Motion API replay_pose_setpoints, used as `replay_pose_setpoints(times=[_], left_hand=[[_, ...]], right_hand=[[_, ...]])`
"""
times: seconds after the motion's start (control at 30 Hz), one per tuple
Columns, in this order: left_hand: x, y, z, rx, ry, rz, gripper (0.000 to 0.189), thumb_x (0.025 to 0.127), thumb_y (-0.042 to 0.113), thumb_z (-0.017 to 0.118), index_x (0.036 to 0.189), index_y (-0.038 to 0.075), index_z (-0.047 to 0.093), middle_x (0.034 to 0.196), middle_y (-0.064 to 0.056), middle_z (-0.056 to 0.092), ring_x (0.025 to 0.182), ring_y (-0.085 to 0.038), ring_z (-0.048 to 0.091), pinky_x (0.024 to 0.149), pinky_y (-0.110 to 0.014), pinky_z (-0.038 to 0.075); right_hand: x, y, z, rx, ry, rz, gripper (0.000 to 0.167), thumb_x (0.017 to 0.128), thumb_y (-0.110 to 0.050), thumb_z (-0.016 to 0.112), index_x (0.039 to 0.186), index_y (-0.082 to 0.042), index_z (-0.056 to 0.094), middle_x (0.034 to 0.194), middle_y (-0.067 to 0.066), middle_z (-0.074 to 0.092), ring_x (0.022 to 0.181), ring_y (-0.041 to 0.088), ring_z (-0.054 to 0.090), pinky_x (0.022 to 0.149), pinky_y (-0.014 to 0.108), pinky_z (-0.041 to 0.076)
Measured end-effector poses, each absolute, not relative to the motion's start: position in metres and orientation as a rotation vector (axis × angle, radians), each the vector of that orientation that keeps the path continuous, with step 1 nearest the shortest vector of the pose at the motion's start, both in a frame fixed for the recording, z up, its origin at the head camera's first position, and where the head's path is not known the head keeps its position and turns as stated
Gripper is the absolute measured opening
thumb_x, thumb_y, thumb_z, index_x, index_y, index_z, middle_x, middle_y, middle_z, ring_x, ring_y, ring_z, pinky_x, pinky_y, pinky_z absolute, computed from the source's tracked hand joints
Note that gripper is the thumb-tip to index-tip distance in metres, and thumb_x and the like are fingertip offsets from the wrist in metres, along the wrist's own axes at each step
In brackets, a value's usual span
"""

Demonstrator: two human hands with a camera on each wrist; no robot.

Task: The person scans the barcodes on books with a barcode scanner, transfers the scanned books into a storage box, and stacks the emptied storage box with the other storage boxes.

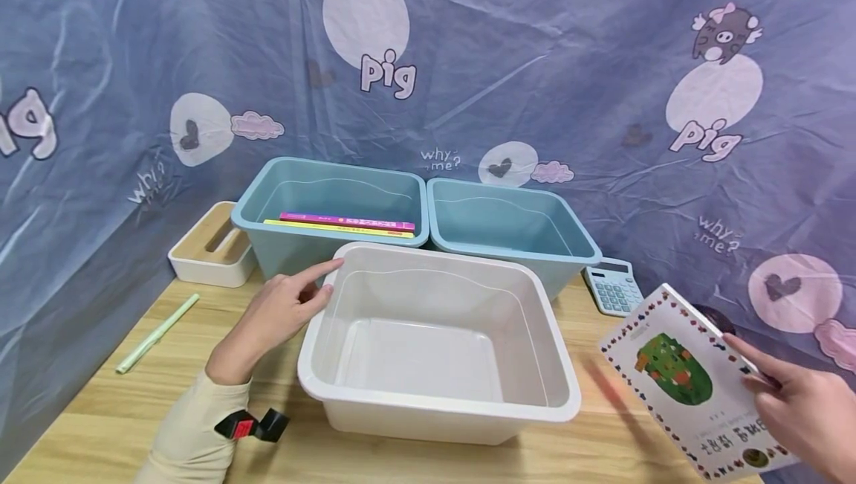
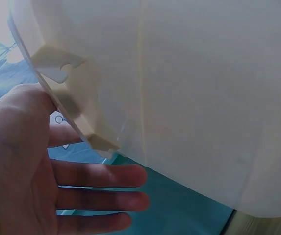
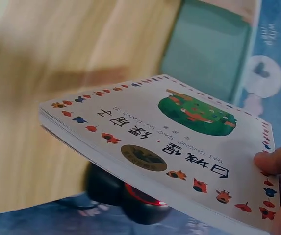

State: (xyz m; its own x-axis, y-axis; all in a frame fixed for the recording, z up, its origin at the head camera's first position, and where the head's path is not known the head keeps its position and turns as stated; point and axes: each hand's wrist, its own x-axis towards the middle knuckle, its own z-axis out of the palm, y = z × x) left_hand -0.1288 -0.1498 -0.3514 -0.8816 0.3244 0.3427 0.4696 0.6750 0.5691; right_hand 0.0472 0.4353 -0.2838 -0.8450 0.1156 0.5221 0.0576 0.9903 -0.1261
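At the right, my right hand (image 1: 805, 406) grips a white picture book (image 1: 689, 387) by its edge, thumb over the cover in the right wrist view. The book tilts above the table, its cover showing a green oval picture and a border of small figures. My left hand (image 1: 277, 313) touches the left rim of the white bin (image 1: 438, 413) with index finger and thumb. In the left wrist view its other fingers (image 2: 101, 200) stretch out straight below the rim. The bin's bare floor shows.
Behind stand two teal bins; the left teal bin (image 1: 328, 168) holds pink and yellow books (image 1: 348, 225), beside the right teal bin (image 1: 515, 253). A tissue box (image 1: 210, 270) and pale green stick (image 1: 157, 334) lie left, a calculator (image 1: 614, 288) right. A black-and-red object (image 3: 130, 196) sits beyond the book.
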Motion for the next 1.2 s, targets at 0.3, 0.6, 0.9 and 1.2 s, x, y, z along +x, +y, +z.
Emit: replay_pose_setpoints(times=[0.3, 0.6, 0.9, 1.2], left_hand=[[-0.129, -0.148, -0.353, -0.635, -2.646, -0.965, 0.042, 0.101, 0.028, 0.058, 0.143, 0.022, 0.059, 0.061, 0.007, 0.046, 0.055, -0.006, 0.04, 0.053, -0.025, 0.033], [-0.129, -0.146, -0.353, -0.618, -2.659, -0.954, 0.043, 0.101, 0.029, 0.058, 0.143, 0.022, 0.058, 0.062, 0.007, 0.048, 0.056, -0.007, 0.041, 0.054, -0.025, 0.034], [-0.129, -0.146, -0.352, -0.617, -2.688, -0.954, 0.044, 0.101, 0.03, 0.058, 0.144, 0.022, 0.058, 0.063, 0.006, 0.047, 0.058, -0.008, 0.042, 0.055, -0.025, 0.034], [-0.129, -0.147, -0.35, -0.609, -2.692, -0.958, 0.044, 0.101, 0.03, 0.058, 0.144, 0.02, 0.058, 0.064, 0.005, 0.048, 0.059, -0.009, 0.042, 0.056, -0.026, 0.034]], right_hand=[[0.05, 0.441, -0.304, -0.192, -2.742, 0.114, 0.056, 0.083, 0.005, 0.058, 0.138, -0.004, 0.057, 0.057, 0.004, 0.053, 0.054, 0.009, 0.038, 0.051, 0.027, 0.027], [0.04, 0.448, -0.314, -0.234, -2.757, 0.131, 0.048, 0.085, 0.004, 0.057, 0.132, 0.005, 0.059, 0.056, 0.006, 0.054, 0.054, 0.018, 0.042, 0.051, 0.03, 0.028], [0.031, 0.455, -0.326, -0.232, -2.734, 0.12, 0.048, 0.085, 0.004, 0.053, 0.133, 0.004, 0.06, 0.048, 0.0, 0.039, 0.051, 0.017, 0.039, 0.049, 0.03, 0.025], [0.024, 0.462, -0.326, -0.262, -2.76, 0.101, 0.051, 0.083, 0.005, 0.054, 0.134, 0.005, 0.057, 0.065, 0.022, 0.061, 0.051, 0.019, 0.045, 0.048, 0.034, 0.029]])
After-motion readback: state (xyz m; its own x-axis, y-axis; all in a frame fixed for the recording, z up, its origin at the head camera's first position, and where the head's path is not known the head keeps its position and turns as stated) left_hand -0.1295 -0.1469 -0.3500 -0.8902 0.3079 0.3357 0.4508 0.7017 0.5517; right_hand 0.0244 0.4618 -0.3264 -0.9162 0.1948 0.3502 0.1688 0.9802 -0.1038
